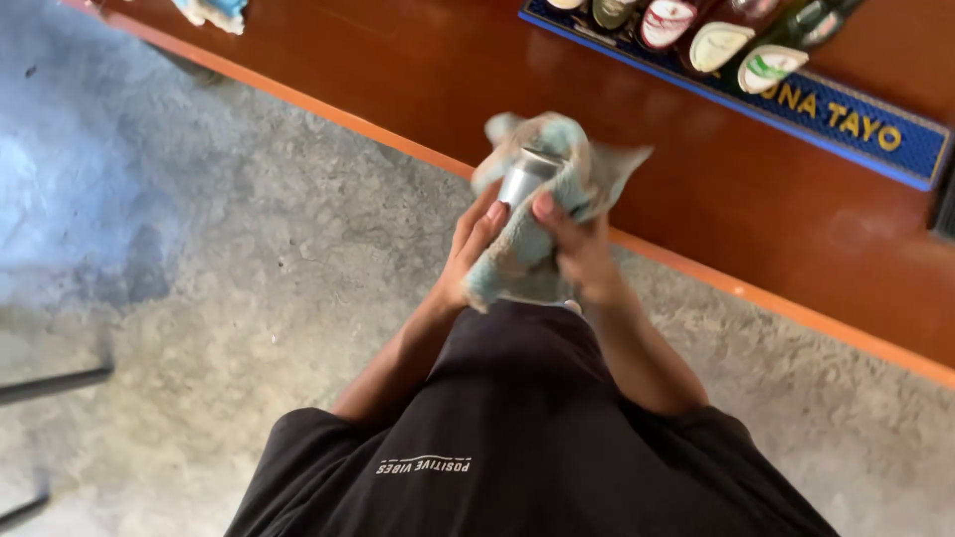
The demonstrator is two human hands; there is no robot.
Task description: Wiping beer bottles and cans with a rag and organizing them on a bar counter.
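Both hands are closed around a pale blue cloth (527, 239) wrapped about a metal cup (527, 174); left hand (468, 254) at eight o'clock of the cup, right hand (577, 249) at five o'clock, over the reddish surface's (398, 70) edge.

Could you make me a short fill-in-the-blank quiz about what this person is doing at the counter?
1. Both hands hold a shiny ___ cup wrapped in a cloth.
2. The cloth is pale ___ and looks worn.
3. On the blue mat along the wooden counter lies a row of ___.
4. The person wears a ___ shirt.

Missing words: metal; blue; bottles; black
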